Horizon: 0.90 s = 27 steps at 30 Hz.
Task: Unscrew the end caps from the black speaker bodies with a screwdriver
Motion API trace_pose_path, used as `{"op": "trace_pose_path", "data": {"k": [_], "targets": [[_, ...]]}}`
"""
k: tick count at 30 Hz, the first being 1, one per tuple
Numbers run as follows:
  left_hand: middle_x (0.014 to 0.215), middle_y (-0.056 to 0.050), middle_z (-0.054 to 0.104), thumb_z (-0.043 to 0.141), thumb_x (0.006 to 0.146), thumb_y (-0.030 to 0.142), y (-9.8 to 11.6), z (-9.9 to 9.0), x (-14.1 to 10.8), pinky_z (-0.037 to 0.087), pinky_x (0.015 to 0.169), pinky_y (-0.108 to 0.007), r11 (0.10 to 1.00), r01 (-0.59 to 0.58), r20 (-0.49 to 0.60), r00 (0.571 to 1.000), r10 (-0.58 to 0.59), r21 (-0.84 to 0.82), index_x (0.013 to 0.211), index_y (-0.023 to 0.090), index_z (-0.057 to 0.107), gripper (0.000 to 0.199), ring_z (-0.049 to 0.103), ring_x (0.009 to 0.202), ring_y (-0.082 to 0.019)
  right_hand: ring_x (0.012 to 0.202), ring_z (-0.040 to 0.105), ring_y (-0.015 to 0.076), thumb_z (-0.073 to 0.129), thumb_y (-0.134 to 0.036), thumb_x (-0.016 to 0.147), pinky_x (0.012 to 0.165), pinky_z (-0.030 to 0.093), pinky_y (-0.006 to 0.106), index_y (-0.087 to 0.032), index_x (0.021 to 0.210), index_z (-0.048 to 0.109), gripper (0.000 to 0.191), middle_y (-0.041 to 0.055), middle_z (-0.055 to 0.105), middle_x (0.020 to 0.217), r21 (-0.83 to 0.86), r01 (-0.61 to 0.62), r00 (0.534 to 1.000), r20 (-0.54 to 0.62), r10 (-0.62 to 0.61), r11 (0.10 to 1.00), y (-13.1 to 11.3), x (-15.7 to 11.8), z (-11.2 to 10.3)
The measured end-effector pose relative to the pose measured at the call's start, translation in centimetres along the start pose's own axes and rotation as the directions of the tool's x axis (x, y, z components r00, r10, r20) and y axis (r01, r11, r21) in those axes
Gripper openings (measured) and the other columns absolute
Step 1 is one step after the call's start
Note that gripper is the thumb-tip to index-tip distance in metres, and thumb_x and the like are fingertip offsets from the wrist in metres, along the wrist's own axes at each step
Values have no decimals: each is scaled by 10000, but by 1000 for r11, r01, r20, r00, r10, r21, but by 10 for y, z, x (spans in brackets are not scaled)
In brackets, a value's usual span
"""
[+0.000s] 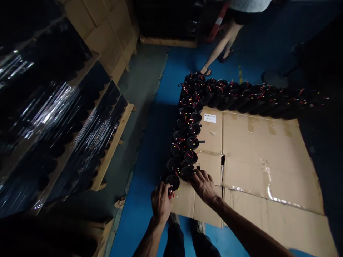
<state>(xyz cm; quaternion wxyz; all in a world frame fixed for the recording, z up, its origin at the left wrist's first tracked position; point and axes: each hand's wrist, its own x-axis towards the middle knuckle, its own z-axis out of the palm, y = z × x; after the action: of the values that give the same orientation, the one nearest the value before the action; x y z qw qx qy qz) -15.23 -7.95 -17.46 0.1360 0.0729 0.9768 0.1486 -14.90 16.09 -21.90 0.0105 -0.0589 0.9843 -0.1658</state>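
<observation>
My left hand (161, 200) is closed on the near side of a black open-topped cylinder (173, 181), with red wires and small white connectors hanging by the fingers. My right hand (204, 185) grips the right side of a neighbouring black cylinder (185, 174); its fingertips are partly hidden behind the knuckles. Both cylinders stand upright at the near end of a double row of similar black cylinders (190, 157), many with red wires and connectors at their tops. They stand along the left edge of a flattened cardboard sheet (246, 153).
Another row of black cylinders (235, 96) runs along the sheet's far edge. Film-wrapped stacks (88, 117) on a wooden pallet (114, 146) stand to the left. Beyond the far row, a person's legs (223, 43) are on the blue floor (158, 125). Cardboard boxes (107, 32) are piled behind.
</observation>
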Motion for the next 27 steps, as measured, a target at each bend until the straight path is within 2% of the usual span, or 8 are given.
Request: {"op": "trace_pose_path", "data": {"k": [6,12,16,20,24,27], "targets": [[1163,-67,743,735,936,166,0,3,-1,607,913,-436,1000,-11,-12,1000,11,10,1135,182,721,200,710,1093,-259,1152,596,326,511,-343,1075,879,513,454,-206,1334,551,296,181,645,1331,84,-43,985,-161,56,996,1,-21,3],[1326,-164,723,742,899,142,-1,9,-5,624,913,-426,1000,-21,-41,999,21,20,1253,196,701,361,726,1180,-330,1129,602,316,568,-352,1048,902,554,486,-220,1310,516,298,157,619,1230,187,-40,958,-272,90,982,-23,-54,12],[1301,-177,741,760,876,146,-3,14,-6,634,909,-441,999,-40,-56,998,41,26,1315,196,675,451,733,1176,-351,1130,601,328,626,-308,1009,895,565,526,-247,1234,538,250,144,613,1235,240,-27,953,-286,97,970,-42,-56,34],[1295,-162,750,752,882,172,-5,20,-8,640,910,-437,998,-63,-86,994,64,16,1367,220,642,500,747,1146,-339,1209,587,358,666,-334,991,933,573,572,-244,1295,527,346,158,600,1286,300,-30,952,-281,119,954,-49,-53,49],[1380,-221,702,769,866,191,-6,28,-15,640,950,-443,999,-36,-170,985,34,-9,1410,162,570,580,734,1202,-354,1335,544,379,707,-422,964,1052,542,622,-258,1405,496,516,164,569,1401,365,-44,955,-259,147,930,-51,-61,40],[1393,-274,670,758,879,216,-3,32,-19,632,987,-459,999,4,-246,969,-14,-42,1430,87,509,618,704,1259,-377,1378,526,409,702,-449,959,1028,569,628,-229,1542,404,691,205,512,1495,397,-158,939,-223,262,904,-54,-67,31]]}}
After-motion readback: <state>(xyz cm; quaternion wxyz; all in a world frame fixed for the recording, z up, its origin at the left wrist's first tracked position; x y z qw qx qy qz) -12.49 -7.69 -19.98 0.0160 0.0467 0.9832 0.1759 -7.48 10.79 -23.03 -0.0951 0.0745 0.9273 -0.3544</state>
